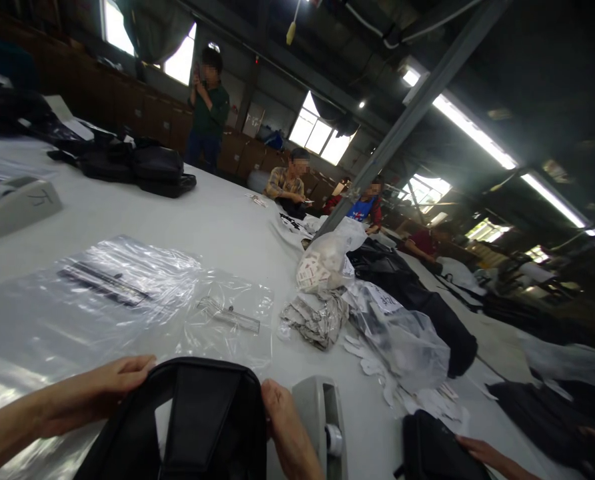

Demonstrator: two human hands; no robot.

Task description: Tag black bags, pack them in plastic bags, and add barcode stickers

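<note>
A black bag with a smooth panel down its middle stands close in front of me at the bottom of the head view. My left hand grips its upper left edge, thumb and fingers closed on the rim. On the opposite side my right hand holds the right edge. A white tag or card shows against the bag's front. Clear plastic bags lie flat on the white table just beyond it. Right beside my right hand sits a grey tape dispenser.
Further right, a co-worker's hand touches another black bag. Plastic sacks of tags and crumpled packing lie mid-table near a slanted metal post. Black bags and a second dispenser are at left. Several people work or stand beyond.
</note>
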